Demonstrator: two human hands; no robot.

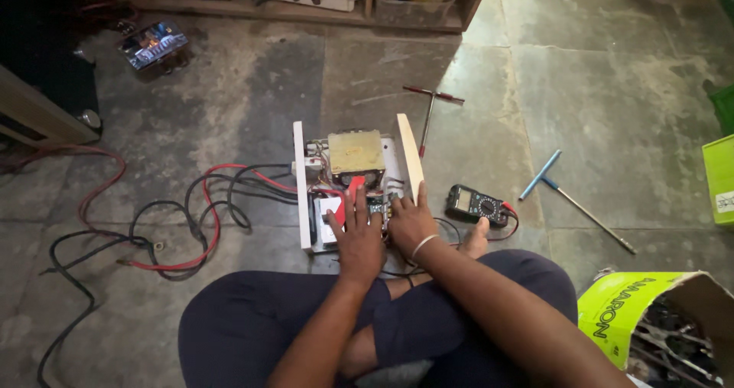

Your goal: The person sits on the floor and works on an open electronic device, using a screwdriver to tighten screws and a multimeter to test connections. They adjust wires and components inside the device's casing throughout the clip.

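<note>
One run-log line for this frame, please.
left hand: flat on open white unit | right hand: on its edge | multimeter: floor, right

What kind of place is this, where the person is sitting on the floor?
Probably a small electrical repair workshop. An opened white device case full of wiring sits on the stone floor under both hands, a multimeter lies beside it, and two T-handle tools and loose red and black cables lie around.

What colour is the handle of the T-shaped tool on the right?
Light blue handle, seen in the head view.
</note>
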